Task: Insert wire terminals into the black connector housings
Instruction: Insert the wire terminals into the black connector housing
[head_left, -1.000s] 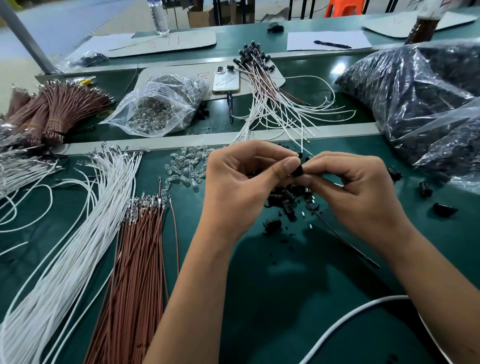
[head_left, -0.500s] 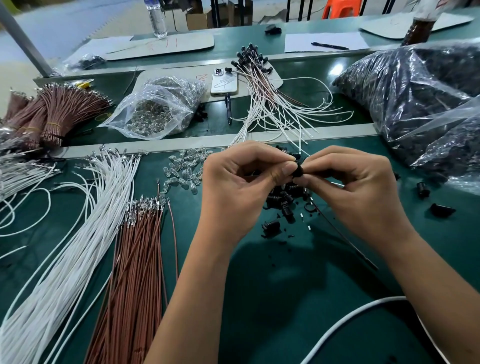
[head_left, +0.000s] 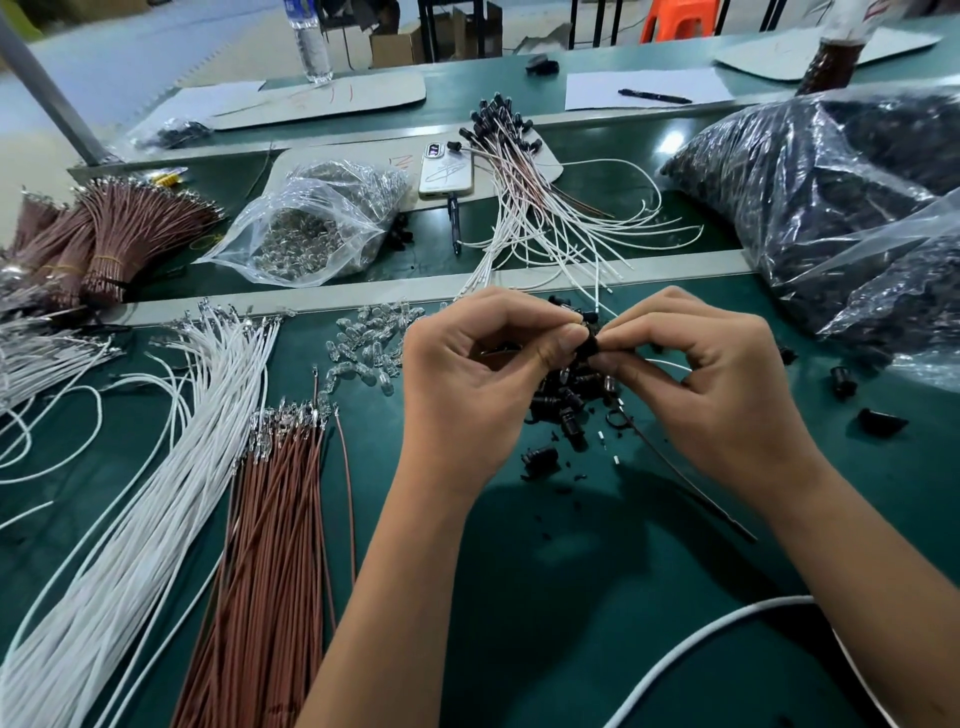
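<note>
White wires (head_left: 156, 441) lay fanned at the left, brown wires (head_left: 275, 545) beside them. The left hand (head_left: 467, 384) pinched a black housing (head_left: 587, 345) above the loose housings (head_left: 566, 400); the right hand (head_left: 717, 384) pinched it from the other side. Seating the terminal probably needed a straight, square push, with the housing held steady.
</note>
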